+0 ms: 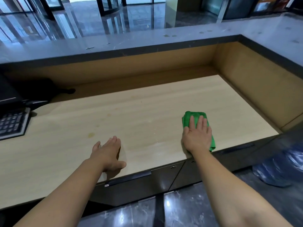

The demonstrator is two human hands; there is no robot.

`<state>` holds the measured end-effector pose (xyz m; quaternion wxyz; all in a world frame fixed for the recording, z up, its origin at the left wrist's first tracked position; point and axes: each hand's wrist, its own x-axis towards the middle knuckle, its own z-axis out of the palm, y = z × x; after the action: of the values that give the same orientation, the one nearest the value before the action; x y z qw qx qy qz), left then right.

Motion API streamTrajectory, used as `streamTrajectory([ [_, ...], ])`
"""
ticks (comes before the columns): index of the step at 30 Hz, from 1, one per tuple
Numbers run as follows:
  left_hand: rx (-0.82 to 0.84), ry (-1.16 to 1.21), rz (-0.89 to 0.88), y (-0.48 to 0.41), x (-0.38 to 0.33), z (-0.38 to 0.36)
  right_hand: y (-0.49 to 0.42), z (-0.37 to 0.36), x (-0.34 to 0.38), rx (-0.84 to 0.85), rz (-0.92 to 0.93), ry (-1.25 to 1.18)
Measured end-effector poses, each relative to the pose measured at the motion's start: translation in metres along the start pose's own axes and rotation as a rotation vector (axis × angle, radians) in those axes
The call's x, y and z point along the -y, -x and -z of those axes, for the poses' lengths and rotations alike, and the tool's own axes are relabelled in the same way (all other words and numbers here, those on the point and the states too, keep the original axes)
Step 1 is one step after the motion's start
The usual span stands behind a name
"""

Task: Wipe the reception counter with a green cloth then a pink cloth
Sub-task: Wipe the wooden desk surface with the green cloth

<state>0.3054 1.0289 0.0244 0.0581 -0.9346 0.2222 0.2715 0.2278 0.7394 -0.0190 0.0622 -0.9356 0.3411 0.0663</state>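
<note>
Left hand (107, 153) palm-down, thumb out; right hand (197, 136) flat, palm-down, fingers (200, 122) straight, slightly spread.

Glossy dark marble floor (85, 22) and tall glass doors (111, 4) beyond

Desk (147, 112): pale wood-grain laminate, smooth and matt, with faint wet sheen near its front edge. Cloth (193, 116): green, soft nubbly fabric, folded. Ledge (147, 40): grey polished stone, glossy. Inner walls (246, 76): tan matt board. Floor (188, 208): dark glossy marble-like tile. Keyboard (11, 123): black plastic at the left edge.
</note>
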Motion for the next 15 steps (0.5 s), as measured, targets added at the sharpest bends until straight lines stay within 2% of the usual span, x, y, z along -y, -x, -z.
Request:
streamTrajectory([
  [2,-0.002,-0.002,-0.003,0.0,-0.001,0.0,0.018,-0.006,0.028,-0.024,-0.037,-0.006],
  [6,-0.03,-0.026,-0.026,0.003,0.001,0.001,0.064,-0.018,0.09,-0.045,0.031,-0.057],
  [11,-0.077,-0.025,-0.021,0.015,0.017,-0.007,0.118,-0.033,0.155,0.028,0.293,-0.085],
  [15,-0.054,-0.047,0.02,0.023,0.028,-0.008,0.119,-0.035,0.152,0.073,0.469,-0.058],
])
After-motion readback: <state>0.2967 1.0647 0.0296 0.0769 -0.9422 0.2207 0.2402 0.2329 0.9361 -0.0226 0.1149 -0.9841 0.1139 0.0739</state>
